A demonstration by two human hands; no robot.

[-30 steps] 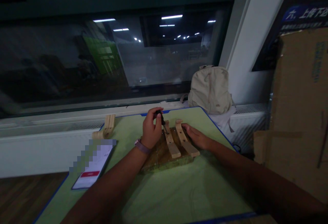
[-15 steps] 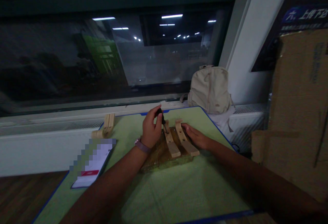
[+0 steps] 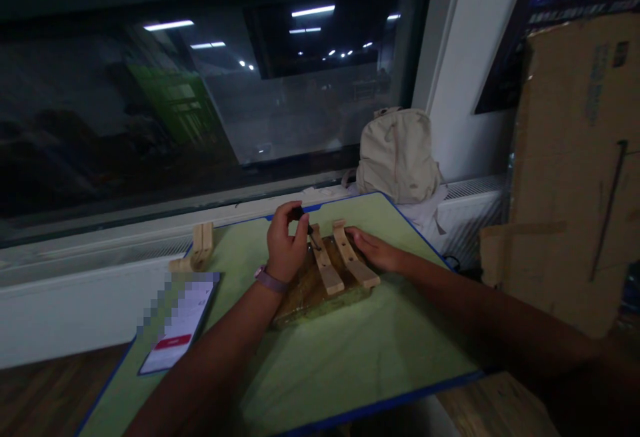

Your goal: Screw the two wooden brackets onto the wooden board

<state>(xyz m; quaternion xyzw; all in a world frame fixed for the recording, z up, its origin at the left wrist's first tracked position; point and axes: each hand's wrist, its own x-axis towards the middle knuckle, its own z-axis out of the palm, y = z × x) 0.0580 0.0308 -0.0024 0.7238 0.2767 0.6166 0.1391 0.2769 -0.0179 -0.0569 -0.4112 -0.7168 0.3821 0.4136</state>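
Screwdriver (image 3: pixel 311 229), or something very like it, gripped by its dark handle in the left hand (image 3: pixel 287 244), thin shaft slanting down onto the left wooden strip (image 3: pixel 328 274)! That handle looks the sure place to hold: light, rigid. Over to the right hand (image 3: pixel 374 250), fingers against the right wooden strip (image 3: pixel 354 258); gripping or merely steadying, I can't tell. Both strips should be stiff, lightish, perhaps smooth enough to slide; best pinched by their side edges. Pale, holed, upturned at the far end, they lie on a glossy brown board (image 3: pixel 300 290) on the table (image 3: pixel 400 337).
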